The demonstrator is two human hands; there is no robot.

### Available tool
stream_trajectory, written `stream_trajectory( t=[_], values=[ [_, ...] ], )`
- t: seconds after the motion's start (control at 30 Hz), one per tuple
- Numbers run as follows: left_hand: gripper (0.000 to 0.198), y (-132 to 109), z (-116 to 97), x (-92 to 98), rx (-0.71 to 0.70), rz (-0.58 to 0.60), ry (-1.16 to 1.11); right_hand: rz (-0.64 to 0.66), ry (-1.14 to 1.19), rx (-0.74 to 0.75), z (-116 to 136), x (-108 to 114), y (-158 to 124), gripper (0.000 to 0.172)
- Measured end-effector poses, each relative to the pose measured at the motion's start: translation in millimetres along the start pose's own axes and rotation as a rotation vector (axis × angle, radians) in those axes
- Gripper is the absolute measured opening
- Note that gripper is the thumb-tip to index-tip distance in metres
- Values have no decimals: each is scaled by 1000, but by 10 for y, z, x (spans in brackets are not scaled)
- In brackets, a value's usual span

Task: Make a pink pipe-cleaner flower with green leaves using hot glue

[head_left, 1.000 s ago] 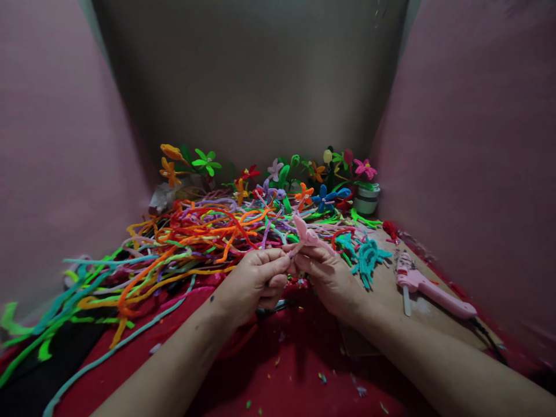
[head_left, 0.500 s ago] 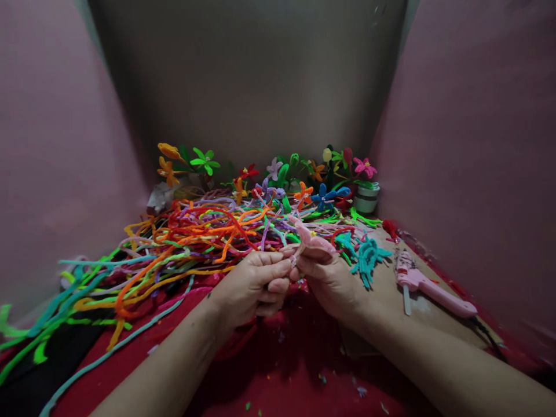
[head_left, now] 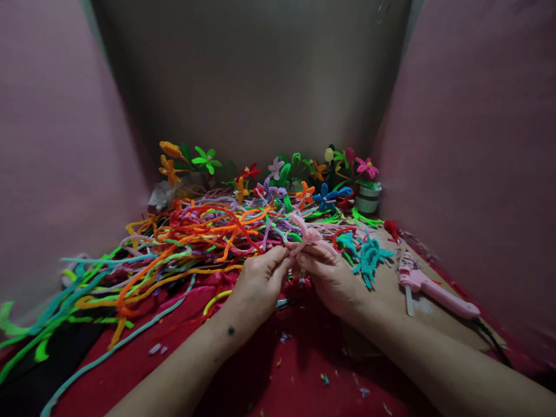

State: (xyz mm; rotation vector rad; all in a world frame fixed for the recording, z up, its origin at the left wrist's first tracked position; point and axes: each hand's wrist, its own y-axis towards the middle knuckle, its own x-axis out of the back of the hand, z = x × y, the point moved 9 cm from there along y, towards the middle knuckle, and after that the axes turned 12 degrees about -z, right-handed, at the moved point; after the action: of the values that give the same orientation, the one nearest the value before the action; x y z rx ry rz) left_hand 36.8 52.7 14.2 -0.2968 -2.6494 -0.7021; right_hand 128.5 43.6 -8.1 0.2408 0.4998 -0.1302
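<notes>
A pink pipe-cleaner flower (head_left: 311, 234) is pinched between my two hands in the middle of the view, its looped petals pointing up and away from me. My left hand (head_left: 263, 281) grips its lower end with thumb and forefinger. On the other side my right hand (head_left: 332, 277) has closed around the base of the petals, and its fingertips almost meet those of the left. The part between the fingertips is hidden. Just right of my right hand lie turquoise pipe-cleaner pieces (head_left: 370, 259) shaped into petals.
A big heap of coloured pipe cleaners (head_left: 204, 231) spreads to the left. Finished flowers (head_left: 326, 198) line the back, near a small white pot (head_left: 367, 198). A pink hot glue gun (head_left: 438, 294) with a cord rests on cardboard (head_left: 452, 324). Scraps dot the red cloth (head_left: 313, 370).
My left hand has turned, its wrist rolling over and its fingers now pinching from above. The pink flower has rotated between my hands. A yellow pipe cleaner shows beneath my left hand.
</notes>
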Motion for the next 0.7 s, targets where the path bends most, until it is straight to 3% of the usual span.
stream_trajectory(
  t=[0.3, 0.57, 0.7],
  values=[
    [24, -51, 147, -135, 441, 171, -470, 67, 15, -81, -48, -34, 11, 8],
    [22, -101, 181, -218, 551, 296, -690, 70, -47, -61, -25, 12, 37, 4],
    [20, -112, 184, -232, 579, 319, -787, 47, -142, -22, 8, 34, 25, 11]
  ],
)
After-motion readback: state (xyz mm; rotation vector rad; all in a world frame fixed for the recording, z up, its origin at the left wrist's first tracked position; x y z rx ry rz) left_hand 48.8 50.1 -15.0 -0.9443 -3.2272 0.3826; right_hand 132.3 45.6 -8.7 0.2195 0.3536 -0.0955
